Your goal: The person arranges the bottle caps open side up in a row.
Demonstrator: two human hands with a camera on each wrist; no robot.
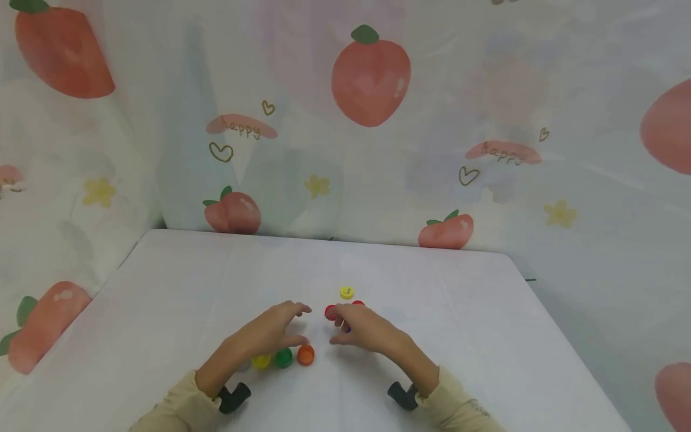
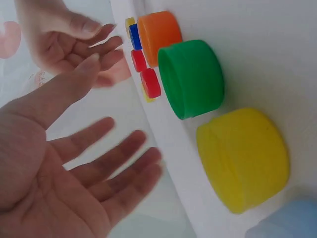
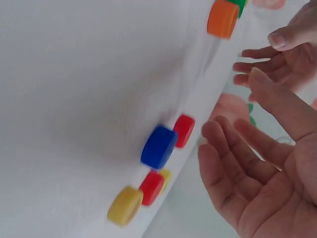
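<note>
My left hand (image 1: pixel 270 331) hovers over the table, fingers spread and holding nothing. Below it stand a yellow bottle cap (image 2: pixel 245 161), a green bottle cap (image 2: pixel 193 79) and an orange bottle cap (image 1: pixel 306 354) in a row. A pale blue round piece (image 2: pixel 287 223) is partly cut off beside the yellow one. Facing the left, my right hand (image 1: pixel 367 328) has loosely bent fingers around nothing. Past its fingers lie smaller caps: a blue cap (image 3: pixel 159 147), a red cap (image 3: pixel 184 131), another red cap (image 3: pixel 151 188) and a yellow cap (image 3: pixel 125 206). In the head view this hand partly covers them.
A white cloth covers the table (image 1: pixel 178 282). Behind it and at the sides hangs a pale curtain (image 1: pixel 302 72) printed with peaches. Black mounts (image 1: pixel 234 398) sit at both wrists, and another yellow cap (image 1: pixel 346 292) lies farthest back.
</note>
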